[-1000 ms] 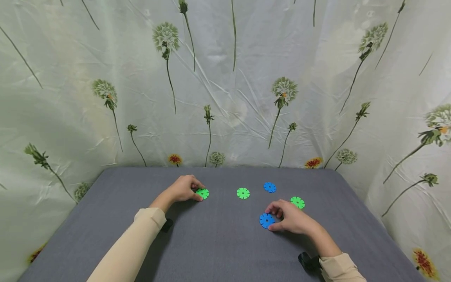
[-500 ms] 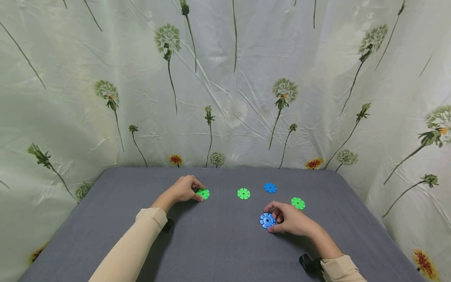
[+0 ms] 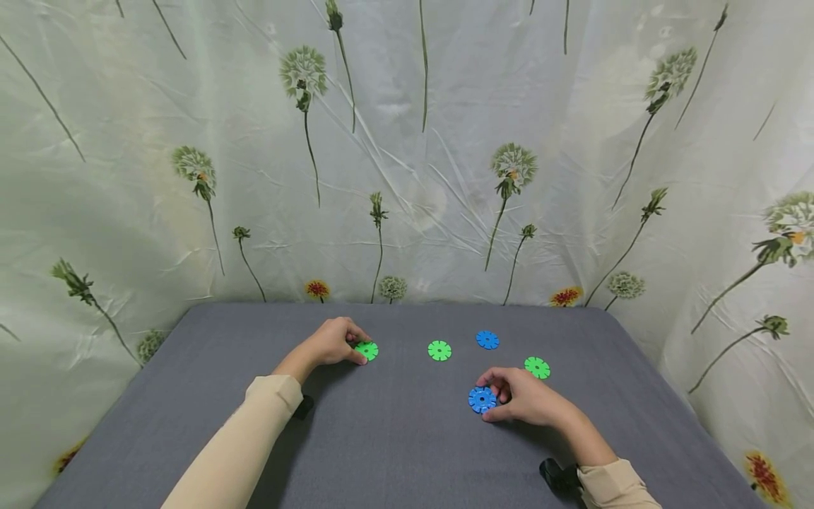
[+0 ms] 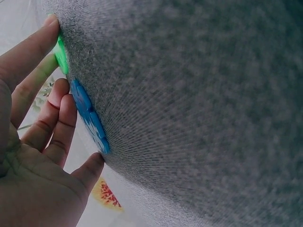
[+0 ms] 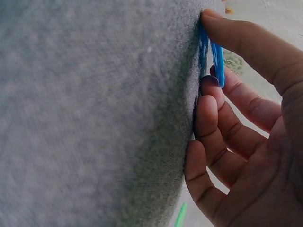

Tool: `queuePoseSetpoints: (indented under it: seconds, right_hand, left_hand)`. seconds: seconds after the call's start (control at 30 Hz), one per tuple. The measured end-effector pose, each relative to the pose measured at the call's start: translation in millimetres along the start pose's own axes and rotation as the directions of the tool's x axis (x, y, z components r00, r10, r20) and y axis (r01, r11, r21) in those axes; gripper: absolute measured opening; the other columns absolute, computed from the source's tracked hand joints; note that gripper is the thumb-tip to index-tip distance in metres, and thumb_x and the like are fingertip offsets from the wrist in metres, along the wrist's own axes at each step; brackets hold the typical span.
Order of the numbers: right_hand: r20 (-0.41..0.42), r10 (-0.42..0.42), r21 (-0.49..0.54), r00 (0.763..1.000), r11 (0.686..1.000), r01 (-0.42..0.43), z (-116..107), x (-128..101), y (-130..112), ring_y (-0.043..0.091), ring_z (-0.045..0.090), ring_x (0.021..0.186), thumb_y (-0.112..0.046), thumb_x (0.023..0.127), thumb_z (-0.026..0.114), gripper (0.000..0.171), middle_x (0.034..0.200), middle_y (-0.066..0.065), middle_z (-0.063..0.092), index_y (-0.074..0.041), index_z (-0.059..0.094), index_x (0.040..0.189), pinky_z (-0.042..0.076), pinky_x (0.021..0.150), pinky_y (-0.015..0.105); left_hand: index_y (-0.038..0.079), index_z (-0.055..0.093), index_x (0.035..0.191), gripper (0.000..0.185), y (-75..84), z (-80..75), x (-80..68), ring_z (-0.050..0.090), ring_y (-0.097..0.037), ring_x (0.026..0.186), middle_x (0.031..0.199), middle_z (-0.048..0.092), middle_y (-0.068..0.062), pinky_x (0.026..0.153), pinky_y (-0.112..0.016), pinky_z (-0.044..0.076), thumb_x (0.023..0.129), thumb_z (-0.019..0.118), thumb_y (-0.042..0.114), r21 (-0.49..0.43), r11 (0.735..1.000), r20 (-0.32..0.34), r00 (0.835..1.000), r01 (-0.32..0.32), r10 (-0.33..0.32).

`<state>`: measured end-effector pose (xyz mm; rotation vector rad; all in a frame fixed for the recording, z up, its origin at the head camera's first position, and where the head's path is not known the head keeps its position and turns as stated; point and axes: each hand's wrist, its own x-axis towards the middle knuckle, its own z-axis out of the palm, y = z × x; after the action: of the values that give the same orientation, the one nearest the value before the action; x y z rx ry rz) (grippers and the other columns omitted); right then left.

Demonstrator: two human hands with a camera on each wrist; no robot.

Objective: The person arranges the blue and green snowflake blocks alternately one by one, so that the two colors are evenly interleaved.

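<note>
My left hand [image 3: 331, 342] rests curled on the grey cloth [image 3: 381, 452]. One fingertip [image 4: 47, 23] touches the edge of a green notched disc [image 3: 366, 350] [image 4: 60, 52]. The other fingers curl round a blue disc [image 4: 90, 118], which the hand hides in the head view. Nearer me, my right hand [image 3: 523, 397] pinches another blue disc [image 3: 482, 399] [image 5: 218, 59] between thumb and fingertips [image 5: 208, 116]. One edge of it is raised slightly off the cloth.
Three loose discs lie flat between and beyond the hands: a green one [image 3: 439, 350], a blue one [image 3: 487, 340] and a green one [image 3: 537, 367] just behind the right hand. A flower-print curtain [image 3: 407, 177] closes off the back and both sides.
The right hand's fingers have closed more tightly on its blue disc, which has tipped a little. The left hand has stayed where it was.
</note>
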<state>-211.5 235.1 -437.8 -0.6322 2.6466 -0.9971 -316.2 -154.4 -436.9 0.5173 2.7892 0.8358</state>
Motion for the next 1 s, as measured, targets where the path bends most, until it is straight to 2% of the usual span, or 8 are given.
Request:
queuePoseSetpoints:
  seconds: [0.23, 0.4, 0.6, 0.83, 1.0]
  right_hand:
    - [-0.004, 0.012, 0.005, 1.000, 1.000, -0.012, 0, 5, 0, 0.010, 0.053, 0.076, -0.030, 0.079, 0.087, 0.043, 0.086, 0.001, 0.056, -0.012, 0.067, 0.112, 0.045, 0.065, 0.021]
    - [-0.037, -0.008, -0.019, 0.999, 1.000, 0.007, -2, 12, -6, 0.011, 0.053, 0.075, -0.031, 0.078, 0.087, 0.042, 0.085, 0.000, 0.056, -0.013, 0.067, 0.111, 0.045, 0.065, 0.021]
    - [-0.084, -0.041, -0.087, 0.996, 0.996, 0.033, -4, 27, -12, 0.007, 0.053, 0.073, -0.033, 0.078, 0.087, 0.043, 0.086, -0.003, 0.058, -0.015, 0.067, 0.111, 0.046, 0.065, 0.021]
    - [-0.124, -0.051, -0.105, 0.991, 0.994, 0.038, -3, 47, -27, 0.009, 0.055, 0.076, -0.033, 0.076, 0.089, 0.042, 0.086, -0.005, 0.059, -0.018, 0.068, 0.109, 0.048, 0.071, 0.022]
    - [-0.114, -0.043, -0.095, 0.992, 0.995, 0.032, -2, 63, -34, 0.010, 0.055, 0.078, -0.034, 0.077, 0.088, 0.042, 0.088, -0.005, 0.060, -0.018, 0.067, 0.110, 0.048, 0.071, 0.024]
  left_hand:
    - [0.021, 0.080, 0.109, 0.036, 0.6, -0.8, -0.1, 0.060, -0.019, 0.101, 0.113, 0.065, -0.002, 0.091, -0.042, 0.052, 0.074, 0.090, 0.026, -0.002, 1.000, 0.001, 1.000, 0.019, -0.019]
    - [0.021, 0.080, 0.109, 0.037, 0.8, -1.1, 0.2, 0.060, -0.020, 0.103, 0.114, 0.065, -0.002, 0.092, -0.043, 0.052, 0.074, 0.090, 0.025, -0.009, 1.000, 0.000, 1.000, 0.026, -0.026]
    - [0.021, 0.080, 0.110, 0.037, -0.3, -0.8, 0.6, 0.060, -0.021, 0.105, 0.115, 0.065, -0.003, 0.094, -0.044, 0.052, 0.075, 0.090, 0.025, -0.012, 1.000, -0.002, 1.000, 0.026, -0.026]
    - [0.021, 0.080, 0.110, 0.037, -1.5, 0.2, 0.7, 0.059, -0.019, 0.101, 0.113, 0.065, -0.002, 0.091, -0.042, 0.052, 0.075, 0.090, 0.025, -0.002, 1.000, 0.001, 1.000, 0.019, -0.019]
    - [0.021, 0.080, 0.109, 0.036, -0.9, -0.4, 0.9, 0.059, -0.018, 0.101, 0.113, 0.066, -0.002, 0.092, -0.042, 0.052, 0.074, 0.090, 0.025, -0.006, 1.000, -0.004, 1.000, 0.020, -0.020]
